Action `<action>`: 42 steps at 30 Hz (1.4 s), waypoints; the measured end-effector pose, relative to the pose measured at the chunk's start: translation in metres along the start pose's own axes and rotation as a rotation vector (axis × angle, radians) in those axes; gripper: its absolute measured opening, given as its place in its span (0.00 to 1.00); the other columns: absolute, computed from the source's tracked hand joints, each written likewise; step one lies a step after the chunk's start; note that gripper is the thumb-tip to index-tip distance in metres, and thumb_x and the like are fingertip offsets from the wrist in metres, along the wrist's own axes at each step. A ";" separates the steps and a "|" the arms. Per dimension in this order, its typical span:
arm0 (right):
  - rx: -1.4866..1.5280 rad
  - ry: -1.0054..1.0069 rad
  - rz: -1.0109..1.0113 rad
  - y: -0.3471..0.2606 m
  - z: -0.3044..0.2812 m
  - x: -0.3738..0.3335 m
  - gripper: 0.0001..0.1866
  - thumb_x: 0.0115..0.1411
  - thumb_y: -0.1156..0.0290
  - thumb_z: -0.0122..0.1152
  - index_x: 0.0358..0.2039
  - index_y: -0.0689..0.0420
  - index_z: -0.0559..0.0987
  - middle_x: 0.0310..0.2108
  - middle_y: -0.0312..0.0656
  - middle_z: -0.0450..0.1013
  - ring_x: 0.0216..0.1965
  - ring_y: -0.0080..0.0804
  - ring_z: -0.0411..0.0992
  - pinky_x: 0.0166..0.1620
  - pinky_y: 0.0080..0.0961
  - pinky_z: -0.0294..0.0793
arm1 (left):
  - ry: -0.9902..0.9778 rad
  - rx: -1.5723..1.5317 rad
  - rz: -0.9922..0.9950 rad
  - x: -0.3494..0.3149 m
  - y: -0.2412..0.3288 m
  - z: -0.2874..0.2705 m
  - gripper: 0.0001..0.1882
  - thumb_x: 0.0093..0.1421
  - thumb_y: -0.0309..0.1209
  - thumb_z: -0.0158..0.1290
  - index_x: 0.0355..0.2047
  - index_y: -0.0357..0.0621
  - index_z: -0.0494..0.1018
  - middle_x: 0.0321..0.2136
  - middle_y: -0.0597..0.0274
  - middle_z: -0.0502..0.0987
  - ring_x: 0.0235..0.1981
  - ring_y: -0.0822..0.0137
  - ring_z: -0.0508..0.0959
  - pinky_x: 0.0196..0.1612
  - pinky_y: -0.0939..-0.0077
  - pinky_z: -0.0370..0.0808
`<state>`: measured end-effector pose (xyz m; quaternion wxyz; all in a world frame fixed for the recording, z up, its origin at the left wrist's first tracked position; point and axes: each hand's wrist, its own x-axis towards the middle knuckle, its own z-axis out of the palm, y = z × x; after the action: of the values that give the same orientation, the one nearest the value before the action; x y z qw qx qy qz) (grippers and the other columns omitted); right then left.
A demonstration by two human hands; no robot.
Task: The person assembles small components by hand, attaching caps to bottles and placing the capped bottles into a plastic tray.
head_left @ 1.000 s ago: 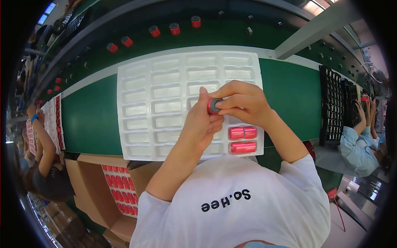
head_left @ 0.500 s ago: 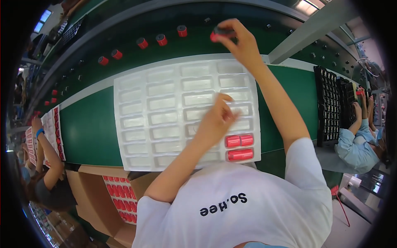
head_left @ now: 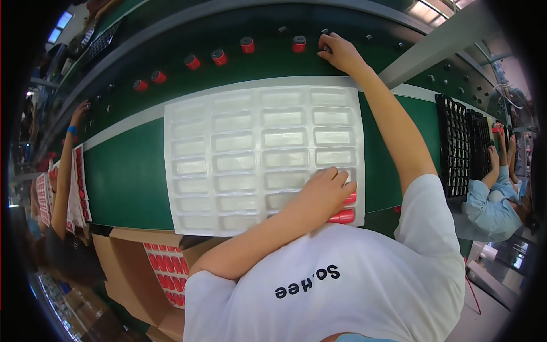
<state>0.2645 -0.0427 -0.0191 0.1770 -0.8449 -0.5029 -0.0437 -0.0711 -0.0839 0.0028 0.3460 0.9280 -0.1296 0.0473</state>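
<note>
In the head view we take the white tray [head_left: 228, 154] as our landmark. It lies flat on the green belt [head_left: 122, 171], and nearly all of its pockets are bare. Only the near right corner is filled, with two red parts [head_left: 343, 215] partly under our left hand [head_left: 325, 194]. So we judge the filling barely begun, with almost the whole tray left.

Our left hand rests fingers-down on that corner, pressing on the tray and the red parts; its grip seems loose, closed on nothing we can make out. Our right hand [head_left: 337, 50] reaches beyond the tray's far right corner to the upper belt, fingers curled over a small dark piece; we cannot tell whether the grip has closed on it.

Beyond the tray's far edge, red caps [head_left: 247, 44] stand in a row on that belt. Right of the tray stand black trays [head_left: 456, 142], with a co-worker's sleeve [head_left: 490, 211] past them. Near the tray's near left corner, a carton [head_left: 165, 273] holds more red parts. Nothing stands between our hands and the tray.
</note>
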 end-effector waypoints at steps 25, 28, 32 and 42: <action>1.437 0.221 -0.166 -0.143 -0.091 -0.142 0.10 0.55 0.78 0.63 0.39 0.62 0.76 0.42 0.46 0.72 0.45 0.32 0.73 0.50 0.26 0.74 | 0.631 -1.396 -0.226 0.004 -0.025 -0.058 0.20 0.66 0.35 0.49 0.54 0.41 0.62 0.48 0.59 0.69 0.50 0.69 0.70 0.55 0.72 0.67; 1.381 0.257 -0.103 -0.154 -0.087 -0.144 0.07 0.55 0.81 0.62 0.36 0.63 0.78 0.42 0.47 0.73 0.44 0.33 0.73 0.49 0.27 0.75 | 0.723 -1.203 -0.158 0.002 -0.023 -0.055 0.19 0.64 0.30 0.52 0.52 0.40 0.61 0.49 0.59 0.68 0.51 0.69 0.70 0.54 0.74 0.68; 1.249 0.347 -0.090 -0.168 -0.078 -0.151 0.07 0.54 0.82 0.63 0.35 0.63 0.78 0.41 0.47 0.73 0.42 0.33 0.74 0.47 0.26 0.75 | 0.821 -1.088 -0.120 0.000 -0.022 -0.054 0.20 0.61 0.27 0.55 0.51 0.40 0.61 0.48 0.59 0.67 0.50 0.69 0.70 0.54 0.74 0.69; 0.918 0.509 -0.062 -0.187 -0.070 -0.162 0.07 0.54 0.82 0.63 0.34 0.62 0.79 0.37 0.45 0.75 0.40 0.32 0.74 0.41 0.22 0.73 | 1.089 -0.808 -0.094 0.006 -0.021 -0.042 0.19 0.56 0.19 0.58 0.46 0.40 0.65 0.43 0.60 0.65 0.46 0.67 0.71 0.50 0.75 0.73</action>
<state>0.0308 -0.1216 0.0534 0.6441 -0.6276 -0.4363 -0.0278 -0.0599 -0.0424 0.0229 0.6833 0.5742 0.0961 0.4406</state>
